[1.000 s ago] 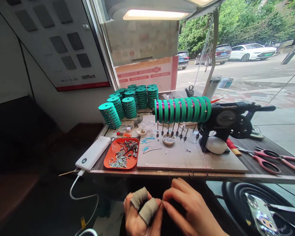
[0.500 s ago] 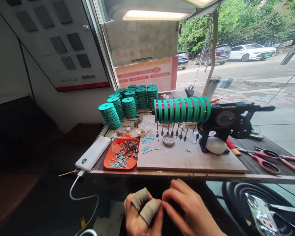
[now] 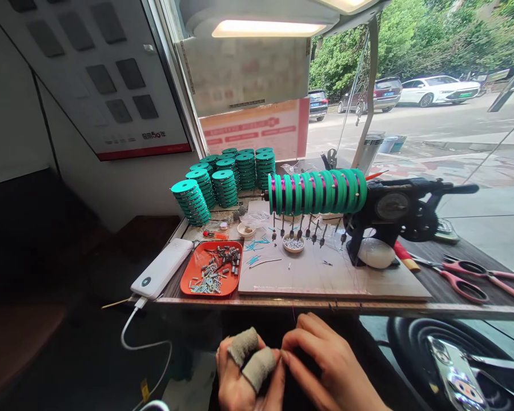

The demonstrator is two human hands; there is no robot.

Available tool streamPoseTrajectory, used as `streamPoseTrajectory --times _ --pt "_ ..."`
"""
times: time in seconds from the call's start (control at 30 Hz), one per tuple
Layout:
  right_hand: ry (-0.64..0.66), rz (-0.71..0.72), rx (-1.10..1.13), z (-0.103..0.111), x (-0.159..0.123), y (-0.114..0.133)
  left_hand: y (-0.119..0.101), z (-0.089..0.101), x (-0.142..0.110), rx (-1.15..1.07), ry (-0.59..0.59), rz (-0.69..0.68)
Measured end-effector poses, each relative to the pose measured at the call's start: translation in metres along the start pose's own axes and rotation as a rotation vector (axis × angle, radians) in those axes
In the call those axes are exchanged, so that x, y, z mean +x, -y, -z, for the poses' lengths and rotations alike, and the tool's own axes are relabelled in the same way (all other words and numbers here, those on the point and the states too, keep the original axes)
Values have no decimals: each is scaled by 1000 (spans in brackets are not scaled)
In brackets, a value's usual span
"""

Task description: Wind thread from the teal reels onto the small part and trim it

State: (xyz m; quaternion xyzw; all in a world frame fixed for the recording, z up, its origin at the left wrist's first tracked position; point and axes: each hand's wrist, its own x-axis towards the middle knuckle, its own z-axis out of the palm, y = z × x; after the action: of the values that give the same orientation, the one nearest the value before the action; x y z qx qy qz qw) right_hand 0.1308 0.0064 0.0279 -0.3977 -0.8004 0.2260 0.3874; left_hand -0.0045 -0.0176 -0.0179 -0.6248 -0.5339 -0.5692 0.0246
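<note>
Below the table's front edge my left hand (image 3: pixel 245 374) and my right hand (image 3: pixel 330 371) meet fingertip to fingertip. Grey fabric sleeves cover two left fingers. Both hands pinch closed on something too small to make out; a thin purple thread (image 3: pixel 294 314) hangs from the table edge just above them. On the table a row of green spools (image 3: pixel 319 191) wound with purple thread sits on the shaft of a black hand-crank winder (image 3: pixel 396 214), small weights dangling beneath.
Stacks of green spools (image 3: pixel 223 177) stand at the back left. An orange tray (image 3: pixel 212 268) of small metal parts, a white power bank (image 3: pixel 163 267) with cable, a small dish (image 3: pixel 293 243), a white work board (image 3: pixel 325 274) and red scissors (image 3: pixel 471 277) lie on the table. A wheel (image 3: pixel 445 354) sits below right.
Almost nothing differs; my fingers shift slightly against each other while staying pinched together below the table edge.
</note>
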Motion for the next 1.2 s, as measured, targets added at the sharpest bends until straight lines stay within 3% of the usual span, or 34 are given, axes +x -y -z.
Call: streamPoseTrajectory --times 0.47,0.77,1.2 --pt "27 -1 -6 -1 -1 -1 -3 1 5 41 -8 -38" --pt "-19 -1 17 -1 0 0 -3 1 3 -2 2 12" --pt "32 -25 24 -1 -1 -2 -3 1 2 19 0 30"
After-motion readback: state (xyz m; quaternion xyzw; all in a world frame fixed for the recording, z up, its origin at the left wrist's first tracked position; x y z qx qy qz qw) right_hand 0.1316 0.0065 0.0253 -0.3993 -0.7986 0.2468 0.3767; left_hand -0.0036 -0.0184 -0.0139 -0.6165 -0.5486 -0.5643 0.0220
